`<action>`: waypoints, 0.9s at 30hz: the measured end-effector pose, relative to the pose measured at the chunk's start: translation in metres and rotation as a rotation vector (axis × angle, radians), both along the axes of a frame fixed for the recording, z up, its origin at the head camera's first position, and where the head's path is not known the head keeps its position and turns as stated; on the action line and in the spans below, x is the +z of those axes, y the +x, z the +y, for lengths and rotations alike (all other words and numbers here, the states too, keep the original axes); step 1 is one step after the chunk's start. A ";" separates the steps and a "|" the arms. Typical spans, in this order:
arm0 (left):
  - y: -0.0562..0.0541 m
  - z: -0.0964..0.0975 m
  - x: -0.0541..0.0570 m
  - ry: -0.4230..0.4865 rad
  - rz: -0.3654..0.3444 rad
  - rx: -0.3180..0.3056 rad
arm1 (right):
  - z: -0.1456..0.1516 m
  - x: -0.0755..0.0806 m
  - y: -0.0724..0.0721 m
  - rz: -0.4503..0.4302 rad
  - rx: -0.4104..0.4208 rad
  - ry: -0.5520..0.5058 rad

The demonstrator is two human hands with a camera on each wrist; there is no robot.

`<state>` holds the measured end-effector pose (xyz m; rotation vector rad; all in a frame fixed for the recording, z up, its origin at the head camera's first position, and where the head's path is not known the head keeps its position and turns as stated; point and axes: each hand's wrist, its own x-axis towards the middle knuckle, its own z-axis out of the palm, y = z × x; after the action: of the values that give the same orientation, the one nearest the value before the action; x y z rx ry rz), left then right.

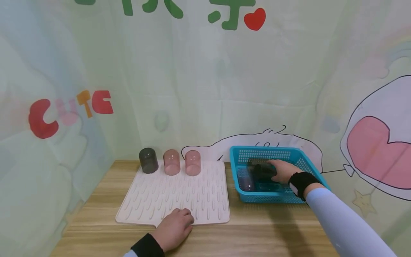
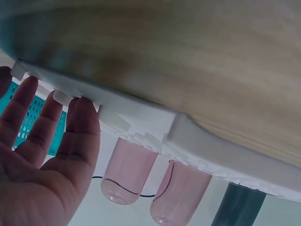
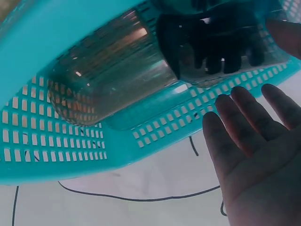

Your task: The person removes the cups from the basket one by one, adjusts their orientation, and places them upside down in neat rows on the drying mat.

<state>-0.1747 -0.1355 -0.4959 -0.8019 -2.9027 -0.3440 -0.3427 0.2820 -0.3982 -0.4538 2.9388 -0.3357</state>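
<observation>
My right hand (image 1: 284, 171) reaches into the blue basket at a dark cup (image 1: 264, 171) lying on its side. In the right wrist view, the fingers (image 3: 249, 122) extend beside that cup, with the thumb across from them at the upper right. A see-through brownish cup (image 3: 113, 70) lies alongside. My left hand (image 1: 174, 228) rests its fingertips on the front edge of a white ridged mat (image 1: 173, 200). Along the mat's back stand a dark grey cup (image 1: 148, 160) and two pink cups (image 1: 171, 162), all bottom up.
The blue basket (image 1: 257, 197) with perforated walls stands right of the mat. A purplish see-through cup (image 1: 246, 184) lies at its front left. Under everything is a wooden table (image 1: 96, 214), and a printed curtain (image 1: 273, 89) hangs close behind.
</observation>
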 end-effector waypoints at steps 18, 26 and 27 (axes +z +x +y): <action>-0.002 0.000 0.002 -0.002 -0.026 -0.004 | -0.003 -0.016 -0.015 -0.072 -0.043 0.080; -0.001 0.000 0.003 -0.021 -0.030 0.000 | -0.009 -0.017 -0.018 -0.033 0.006 0.065; -0.001 0.000 0.003 -0.021 -0.029 0.002 | -0.010 -0.017 -0.019 -0.030 0.014 0.062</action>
<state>-0.1758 -0.1352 -0.4930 -0.8042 -2.9387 -0.3276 -0.3617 0.2718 -0.4157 -0.4563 2.9059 -0.2475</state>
